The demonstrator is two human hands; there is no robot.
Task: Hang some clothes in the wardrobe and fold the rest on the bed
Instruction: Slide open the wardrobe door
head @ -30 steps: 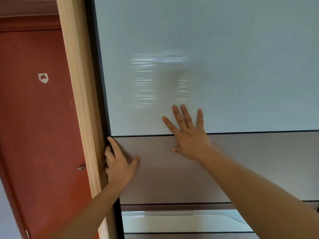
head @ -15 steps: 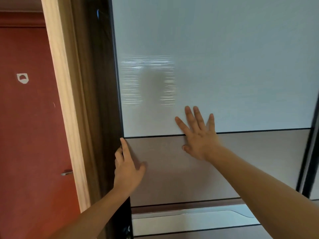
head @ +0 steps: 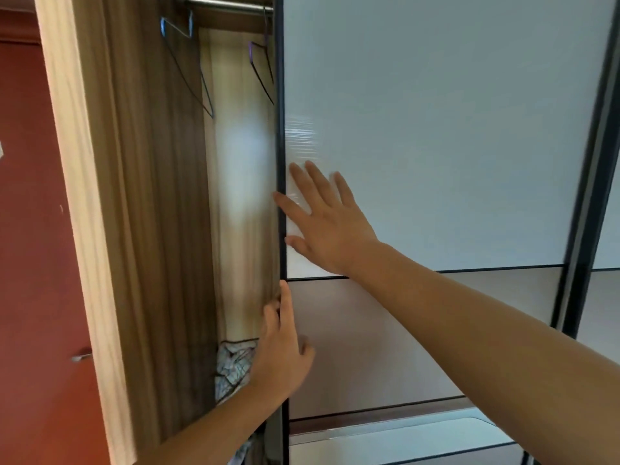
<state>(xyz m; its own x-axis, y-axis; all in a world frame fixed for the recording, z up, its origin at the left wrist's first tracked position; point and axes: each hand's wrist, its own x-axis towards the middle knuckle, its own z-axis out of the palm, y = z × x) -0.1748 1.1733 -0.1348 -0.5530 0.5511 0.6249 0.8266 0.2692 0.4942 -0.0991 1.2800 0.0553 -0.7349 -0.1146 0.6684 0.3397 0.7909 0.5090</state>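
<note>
The wardrobe's sliding door (head: 436, 135) has a frosted white upper panel and a brown lower panel, and it stands partly slid to the right. My right hand (head: 325, 223) lies flat on the white panel with fingers spread, near the door's dark left edge. My left hand (head: 281, 350) presses against that edge lower down, fingers straight, thumb on the brown panel. In the opening, a metal rail (head: 218, 3) carries two empty wire hangers (head: 188, 58). Crumpled patterned cloth (head: 233, 367) sits low inside.
The wardrobe's light wood side wall (head: 87, 229) frames the opening on the left. Beyond it is a red-brown room door (head: 37, 263) with a metal handle (head: 80, 357). A second sliding door (head: 607, 229) overlaps at the far right.
The sliding door has moved well to the right, exposing the wardrobe's inside with rail, hangers and cloth. Both hands have stayed on the door and travelled with it.
</note>
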